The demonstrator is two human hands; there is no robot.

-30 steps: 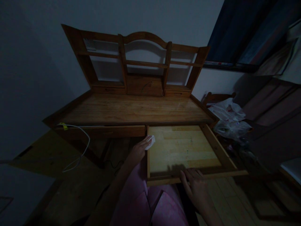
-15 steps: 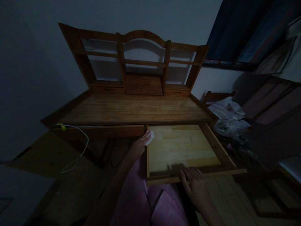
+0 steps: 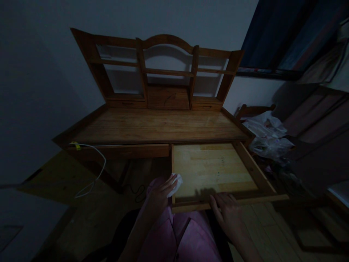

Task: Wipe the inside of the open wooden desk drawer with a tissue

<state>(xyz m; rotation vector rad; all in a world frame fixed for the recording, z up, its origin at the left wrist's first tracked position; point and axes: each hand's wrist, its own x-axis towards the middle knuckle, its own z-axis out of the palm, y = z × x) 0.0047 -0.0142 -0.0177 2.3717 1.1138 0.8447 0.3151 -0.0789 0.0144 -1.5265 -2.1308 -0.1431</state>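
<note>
A wooden drawer (image 3: 212, 160) is pulled out from the right side of the desk (image 3: 163, 125), its pale inner bottom showing a few small dark marks. My left hand (image 3: 163, 189) presses a crumpled white tissue (image 3: 176, 183) over the top edge of the drawer's left wall, near the front corner. With fingers curled over the drawer's front panel, my right hand (image 3: 225, 209) grips it near the middle; the fingertips reach inside. Pink clothing shows below the drawer.
Left of it, a second drawer (image 3: 136, 151) is slightly out, with a white cable (image 3: 102, 163) hanging at its left end. A shelf unit (image 3: 167, 96) stands on the desk's back. Plastic bags (image 3: 268, 133) lie to the right by a wooden chair (image 3: 257, 108).
My left hand has slid the tissue along the drawer's left wall, from near the desk toward the front corner. The right hand keeps its hold on the front panel.
</note>
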